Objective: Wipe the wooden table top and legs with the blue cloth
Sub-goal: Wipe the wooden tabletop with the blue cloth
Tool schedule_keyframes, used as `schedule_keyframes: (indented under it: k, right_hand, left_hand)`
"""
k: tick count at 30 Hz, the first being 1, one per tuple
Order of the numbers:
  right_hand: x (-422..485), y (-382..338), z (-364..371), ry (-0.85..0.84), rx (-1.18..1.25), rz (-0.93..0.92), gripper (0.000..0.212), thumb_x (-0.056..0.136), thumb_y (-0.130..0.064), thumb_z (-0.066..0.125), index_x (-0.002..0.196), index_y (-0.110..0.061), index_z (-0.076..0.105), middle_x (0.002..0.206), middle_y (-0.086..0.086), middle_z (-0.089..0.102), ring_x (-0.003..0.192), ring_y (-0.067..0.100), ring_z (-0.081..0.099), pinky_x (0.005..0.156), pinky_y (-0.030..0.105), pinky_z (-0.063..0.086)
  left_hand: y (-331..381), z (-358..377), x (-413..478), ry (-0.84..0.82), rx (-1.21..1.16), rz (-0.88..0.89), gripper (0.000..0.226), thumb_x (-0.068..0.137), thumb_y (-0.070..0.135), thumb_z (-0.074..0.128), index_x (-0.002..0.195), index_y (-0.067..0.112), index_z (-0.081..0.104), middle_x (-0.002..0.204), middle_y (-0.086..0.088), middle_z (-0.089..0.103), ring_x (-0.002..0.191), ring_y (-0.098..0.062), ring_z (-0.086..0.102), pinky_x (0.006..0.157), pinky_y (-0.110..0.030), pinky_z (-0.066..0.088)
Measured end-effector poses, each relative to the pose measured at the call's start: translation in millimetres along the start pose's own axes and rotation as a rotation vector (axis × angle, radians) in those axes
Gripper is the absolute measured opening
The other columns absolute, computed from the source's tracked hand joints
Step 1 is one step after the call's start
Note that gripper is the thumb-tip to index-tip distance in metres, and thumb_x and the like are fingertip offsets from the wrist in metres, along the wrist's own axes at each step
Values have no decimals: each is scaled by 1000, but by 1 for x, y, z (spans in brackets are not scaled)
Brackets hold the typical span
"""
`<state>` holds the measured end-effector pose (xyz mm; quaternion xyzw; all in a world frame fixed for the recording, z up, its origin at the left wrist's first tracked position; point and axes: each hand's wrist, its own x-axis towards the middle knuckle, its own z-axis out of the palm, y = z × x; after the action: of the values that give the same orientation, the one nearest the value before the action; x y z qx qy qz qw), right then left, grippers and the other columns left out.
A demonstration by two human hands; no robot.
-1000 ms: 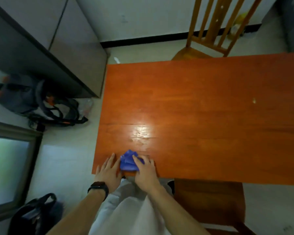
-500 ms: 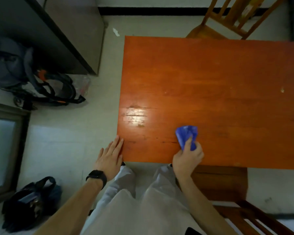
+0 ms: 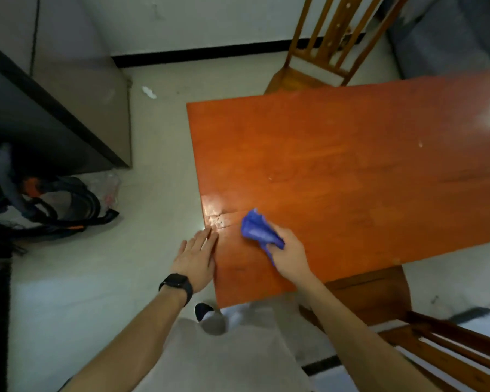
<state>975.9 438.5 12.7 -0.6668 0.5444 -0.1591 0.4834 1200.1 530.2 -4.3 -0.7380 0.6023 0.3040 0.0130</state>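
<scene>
Head view, looking down on the near left corner of the bench (image 3: 351, 171). The top is glossy orange-brown wood, sitting skewed in the frame. The legs are not showing from this angle.

Right hand (image 3: 290, 257): the fingers are curling round the blue cloth (image 3: 256, 229) and gripping it as a bunched wad. The wad is pressing on the bench top near the left edge, with its free end sticking out ahead of the knuckles.

Left hand (image 3: 195, 260): it is lying flat with fingers straight and together, holding nothing. It is running along the left edge of the bench, mostly over the floor (image 3: 153, 165), with the index side touching the edge. The fingertips are ending just beside a bright glare patch (image 3: 217, 217). A black wristwatch (image 3: 177, 287) is sitting on that wrist.

The two hands are near each other but apart.

A small pale speck (image 3: 420, 144) is showing on the top, well apart from the cloth, toward the right.

Surroundings:
- A wooden chair (image 3: 320, 52) with a slatted back is standing at the far side of the bench.
- A second chair (image 3: 379, 292) is sitting at the near side, its seat partly under the top.
- A dark cabinet (image 3: 68, 114) is standing on the left.
- A backpack (image 3: 57, 205) with orange trim is lying on the floor at the cabinet's foot.
- A white scrap (image 3: 149, 92) is lying farther back on the floor.
- A dark shoe (image 3: 203, 310) is showing just below the bench corner
</scene>
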Motion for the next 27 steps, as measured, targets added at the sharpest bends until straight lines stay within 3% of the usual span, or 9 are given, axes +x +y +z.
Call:
schedule_keyframes:
  k: [4, 9, 11, 14, 16, 18, 20, 24, 27]
  right_hand:
    - [121, 18, -58, 341, -110, 49, 57, 84, -15, 55, 141, -18, 53, 131, 6, 63, 121, 24, 57, 104, 39, 43]
    - [181, 20, -41, 476, -405, 77, 56, 76, -8, 49, 131, -6, 60, 128, 18, 62, 108, 46, 59, 94, 48, 47]
    - [141, 16, -1, 304, -381, -37, 57, 68, -8, 46, 121, -8, 67, 120, 15, 67, 102, 42, 61, 92, 48, 49]
    - [63, -6, 31, -389, -290, -85, 47, 77, -7, 51, 119, -19, 71, 122, 2, 68, 113, 16, 55, 106, 29, 35]
    - [57, -5, 26, -483, -104, -8, 43, 79, -2, 53, 108, -25, 76, 110, -3, 73, 105, 9, 60, 101, 21, 41]
    - [81, -7, 6, -322, 90, 171, 51, 79, 3, 54, 92, -40, 78, 91, -16, 74, 94, 13, 67, 90, 35, 55]
    - [118, -13, -23, -50, 193, 206, 44, 77, -5, 56, 101, -35, 77, 97, -15, 74, 100, 15, 67, 91, 38, 56]
    - [188, -28, -86, 482, 221, 70, 48, 90, 1, 53, 133, -18, 61, 131, -13, 60, 117, -13, 54, 99, 12, 39]
    - [239, 0, -119, 760, 165, 186, 51, 90, -10, 48, 140, -20, 55, 136, -1, 60, 127, 13, 55, 105, 30, 43]
  left_hand:
    - [4, -24, 43, -43, 133, 6, 58, 103, 31, 28, 157, 25, 6, 165, 5, -2, 152, -18, 0, 121, -47, 5]
    - [4, -51, 76, -84, 188, 27, 51, 104, 32, 28, 154, 30, 23, 162, 9, 17, 151, -14, 3, 121, -42, 2]
    - [-1, -58, 82, -107, 150, 10, 51, 102, 28, 33, 153, 29, 27, 161, 9, 21, 151, -14, 7, 121, -42, 4]
    - [-8, -67, 88, -99, 112, -43, 59, 99, 20, 38, 155, 25, 21, 162, 6, 18, 151, -15, 9, 122, -43, 8]
    - [-7, -78, 101, -102, 124, -38, 62, 98, 19, 39, 156, 25, 17, 163, 3, 14, 151, -18, 10, 122, -45, 9]
    - [-5, -88, 118, -96, 147, -5, 61, 99, 22, 39, 156, 26, 17, 164, 2, 11, 150, -20, 11, 121, -46, 8]
    - [0, -99, 139, -92, 178, 43, 62, 99, 26, 39, 156, 27, 15, 164, 3, 9, 150, -21, 11, 121, -47, 9]
    - [5, -122, 196, -80, 251, 137, 60, 100, 35, 34, 156, 30, 13, 165, 2, 2, 151, -22, 4, 122, -46, 6]
    - [5, -147, 254, -30, 271, 194, 63, 96, 45, 28, 156, 34, 13, 165, 5, 0, 151, -22, 2, 121, -49, 5]
